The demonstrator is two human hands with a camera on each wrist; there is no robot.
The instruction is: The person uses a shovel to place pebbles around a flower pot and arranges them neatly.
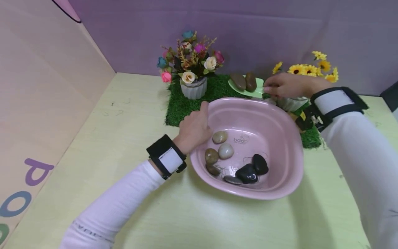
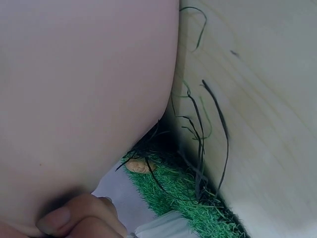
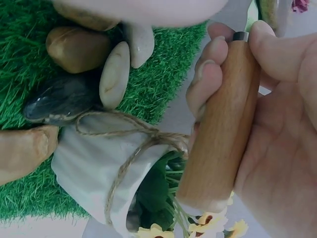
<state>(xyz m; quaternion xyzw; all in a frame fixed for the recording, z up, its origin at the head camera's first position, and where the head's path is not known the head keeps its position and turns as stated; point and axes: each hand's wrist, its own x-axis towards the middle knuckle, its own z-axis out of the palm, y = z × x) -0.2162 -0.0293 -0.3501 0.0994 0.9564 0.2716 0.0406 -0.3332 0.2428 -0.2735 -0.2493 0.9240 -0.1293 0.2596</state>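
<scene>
Two brown stones (image 1: 250, 82) lie side by side on a green spatula blade (image 1: 259, 90), beyond the basin (image 1: 287, 152) and towards the far edge of the desk (image 1: 136, 103). The right hand (image 1: 293, 84) is wrapped around the wooden handle (image 3: 220, 129); the left hand (image 1: 193, 128) grips the basin's left rim. The step in hand appears to be carrying this pair, with seven other stones (image 1: 226, 151) in the basin, grouped towards its left and near sides. Whether the blade touches the grass mat (image 1: 218, 84) is not clear. The next move seems to call for a level blade, since smooth stones could roll off, and a steady basin. Its far rim stands between blade and basin floor. Close to the right hand, the yellow-flower pot (image 1: 293, 103) crowds the mat's right side, with loose stones (image 3: 77, 47) beside it. A mixed-flower pot (image 1: 194, 88) stands further left on the mat. Stray fibres (image 2: 227, 136) lie on the desk.
</scene>
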